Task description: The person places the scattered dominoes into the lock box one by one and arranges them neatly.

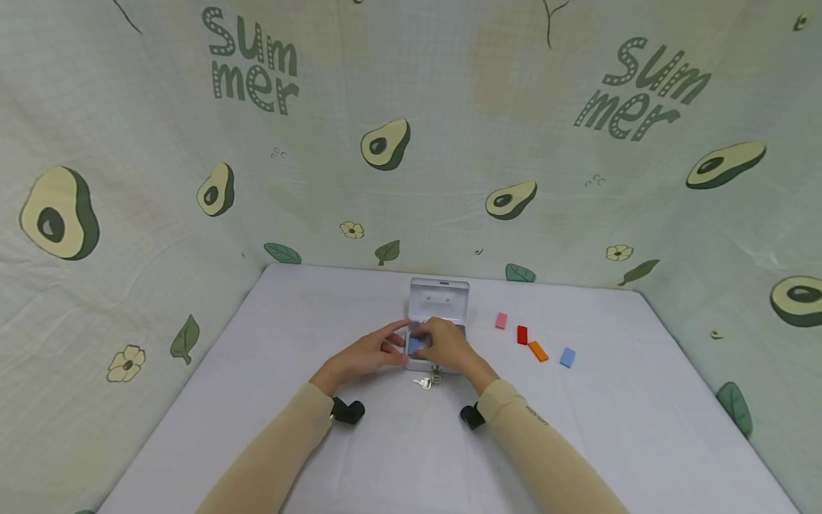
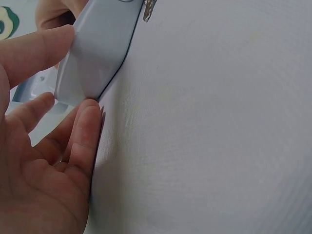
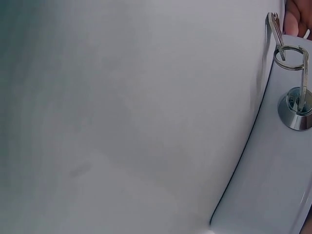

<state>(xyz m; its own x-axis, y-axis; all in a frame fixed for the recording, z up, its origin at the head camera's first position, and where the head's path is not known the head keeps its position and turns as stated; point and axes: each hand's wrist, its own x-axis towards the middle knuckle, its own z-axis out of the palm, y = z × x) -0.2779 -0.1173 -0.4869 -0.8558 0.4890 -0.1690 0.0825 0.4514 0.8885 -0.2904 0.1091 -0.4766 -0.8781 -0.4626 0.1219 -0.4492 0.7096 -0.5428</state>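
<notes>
A white metal cash box (image 1: pixel 417 365) sits toward the far side of the white tabletop (image 1: pixel 308 307), its front wall and lock (image 3: pixel 292 121) facing the person. Its long axis appears to run left to right, nearly parallel to the table's far edge. The lid (image 1: pixel 439 300) stands raised at the back, inner face toward the person. A key (image 3: pixel 303 87) is in the lock, and from it a ring (image 3: pixel 287 67) carries a second key (image 3: pixel 275 29) in front of the box.

The left hand (image 1: pixel 366 353) is at the box's left end, loosely spread, thumb and fingertips touching the casing without gripping it. The right hand (image 1: pixel 446 345) reaches into the box, fingers bent and thumb apart; a blue patch shows between them, but whether anything is pinched cannot be told.

Behind the lid, only a narrow strip of tabletop lies before the printed curtain (image 1: pixel 443 185). Wider tabletop stretches left and toward the person. On the right, pink (image 1: pixel 501 320), red (image 1: pixel 522 335), orange (image 1: pixel 538 351) and light blue (image 1: pixel 568 357) blocks lie apart from the box.
</notes>
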